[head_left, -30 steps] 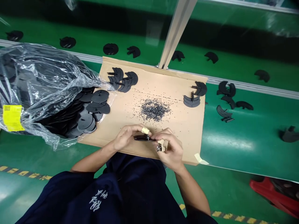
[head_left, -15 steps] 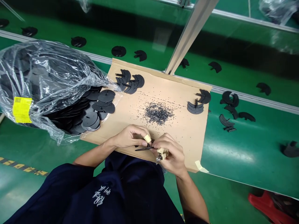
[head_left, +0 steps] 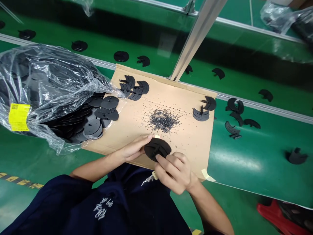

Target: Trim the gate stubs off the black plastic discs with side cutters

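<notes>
A round black plastic disc (head_left: 160, 143) with a raised rib and stem on its face is held up, tilted towards me, over the cardboard's near edge. My left hand (head_left: 133, 149) is closed on the disc's left rim, with tape round a fingertip. The fingers of my right hand (head_left: 174, 173) touch the disc's lower right, near the stem. Tucked in that same hand is a slim tool (head_left: 148, 179) with a shiny pointed tip and pale tape round it; its kind is unclear. Beyond the disc lies a heap of tiny black bits (head_left: 164, 120).
At left, a clear plastic bag (head_left: 49, 78) spills black discs (head_left: 91, 127) onto the cardboard sheet (head_left: 127, 130). Curved black pieces (head_left: 134, 88) lie at its back left, others (head_left: 201, 114) at the right. More parts lie on the green conveyor (head_left: 154, 62), behind a metal post (head_left: 195, 42).
The disc has turned from edge-on to face-up towards me and risen slightly. My right hand has shifted lower, and the tool's tip now points down and left.
</notes>
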